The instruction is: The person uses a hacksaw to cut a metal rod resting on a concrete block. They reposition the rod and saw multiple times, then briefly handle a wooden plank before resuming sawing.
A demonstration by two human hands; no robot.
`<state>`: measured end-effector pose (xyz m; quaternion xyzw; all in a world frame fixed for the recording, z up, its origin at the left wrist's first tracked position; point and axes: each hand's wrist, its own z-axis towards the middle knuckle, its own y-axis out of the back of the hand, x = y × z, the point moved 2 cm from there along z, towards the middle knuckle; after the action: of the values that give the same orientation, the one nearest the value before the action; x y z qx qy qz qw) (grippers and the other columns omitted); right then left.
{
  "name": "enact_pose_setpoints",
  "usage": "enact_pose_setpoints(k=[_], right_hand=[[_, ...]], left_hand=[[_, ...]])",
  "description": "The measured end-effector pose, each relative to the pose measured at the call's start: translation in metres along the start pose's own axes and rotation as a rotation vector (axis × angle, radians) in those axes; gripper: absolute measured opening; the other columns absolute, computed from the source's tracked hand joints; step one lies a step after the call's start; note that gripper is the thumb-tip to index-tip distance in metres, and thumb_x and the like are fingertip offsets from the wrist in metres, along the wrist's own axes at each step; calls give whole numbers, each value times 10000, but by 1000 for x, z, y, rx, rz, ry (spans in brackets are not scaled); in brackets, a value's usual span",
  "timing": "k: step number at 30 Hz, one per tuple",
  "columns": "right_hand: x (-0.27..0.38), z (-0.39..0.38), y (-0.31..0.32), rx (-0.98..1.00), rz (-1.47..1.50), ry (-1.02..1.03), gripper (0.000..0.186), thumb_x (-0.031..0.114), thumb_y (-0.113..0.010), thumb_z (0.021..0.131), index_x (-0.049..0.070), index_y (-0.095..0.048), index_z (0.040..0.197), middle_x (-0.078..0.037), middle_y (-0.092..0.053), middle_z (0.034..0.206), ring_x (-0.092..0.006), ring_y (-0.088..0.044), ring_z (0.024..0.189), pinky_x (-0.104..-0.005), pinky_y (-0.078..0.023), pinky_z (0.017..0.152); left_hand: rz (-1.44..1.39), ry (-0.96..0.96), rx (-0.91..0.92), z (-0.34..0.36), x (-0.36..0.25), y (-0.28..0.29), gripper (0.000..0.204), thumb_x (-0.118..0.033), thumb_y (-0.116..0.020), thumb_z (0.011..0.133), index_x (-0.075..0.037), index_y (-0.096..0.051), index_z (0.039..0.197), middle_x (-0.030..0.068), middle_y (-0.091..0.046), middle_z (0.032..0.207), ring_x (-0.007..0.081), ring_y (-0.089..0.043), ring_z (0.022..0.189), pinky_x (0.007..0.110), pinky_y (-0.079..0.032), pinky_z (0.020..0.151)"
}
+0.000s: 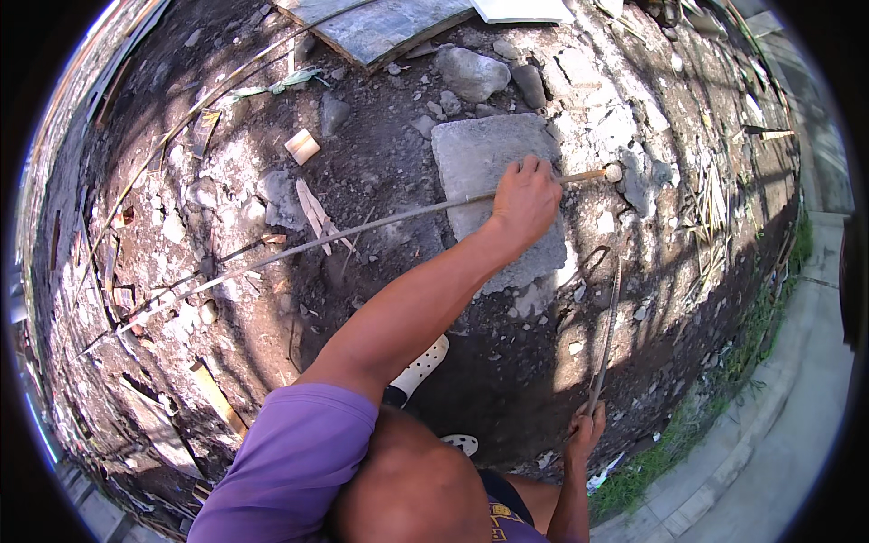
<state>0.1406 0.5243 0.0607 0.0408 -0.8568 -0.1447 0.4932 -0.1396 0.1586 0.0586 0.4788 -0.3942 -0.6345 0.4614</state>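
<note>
My left hand (529, 195) is closed around a long thin pole (362, 224) near its right end, where the pole looks browner. The pole crosses above a flat concrete slab (480, 145), and its far left end reaches low over the ground. A pale rounded knob shows at the pole's right tip; whether it is part of the pole or a stone, I cannot tell. Lower right, my right hand (586, 427) grips a machete (608, 335), its long narrow blade pointing away from me. The handle is mostly hidden in the fingers. Blade and pole are apart.
Behind the slab lie a large stone (472, 74) and a grey board (380, 32). A small wood block (301, 147) and split wood pieces (317, 215) lie left of it. Dry strips (715, 240) are scattered right. Grass (661, 462) borders a concrete path (769, 434).
</note>
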Motion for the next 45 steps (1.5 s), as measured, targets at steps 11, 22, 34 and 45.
enact_pose_setpoints(k=[11, 22, 34, 45], right_hand=[[41, -150, 21, 396, -517, -6, 243, 252, -683, 930, 56, -591, 821, -52, -569, 725, -151, -550, 674, -340, -421, 597], [50, -31, -169, 460, -257, 312, 389, 291, -659, 999, 43, -567, 714, -17, -574, 586, -84, -540, 549, -299, -431, 520], [102, 31, -236, 358, 40, 319, 343, 249, -537, 1074, 9, -615, 842, -29, -579, 607, -91, -532, 563, -290, -439, 544], [96, 28, -237, 326, -141, 448, 384, 323, -581, 1045, 24, -595, 804, -25, -580, 609, -90, -536, 565, -284, -424, 535]], left_hand=[[52, -82, 248, 15, -6, 14, 205, -176, -596, 970, -104, -781, 1021, 72, -703, 1026, 265, -635, 1087, 395, -529, 880], [3, 37, 402, 41, -21, 13, 218, -225, -634, 973, -123, -806, 1061, 48, -764, 1026, 277, -708, 1021, 418, -568, 682], [-4, 20, 473, 48, -20, 21, 149, -168, -709, 910, -141, -810, 1015, 10, -762, 933, 237, -745, 919, 389, -581, 566], [-47, -3, 462, 47, -18, 20, 136, -165, -707, 910, -153, -811, 996, 1, -771, 960, 205, -749, 948, 362, -596, 681]])
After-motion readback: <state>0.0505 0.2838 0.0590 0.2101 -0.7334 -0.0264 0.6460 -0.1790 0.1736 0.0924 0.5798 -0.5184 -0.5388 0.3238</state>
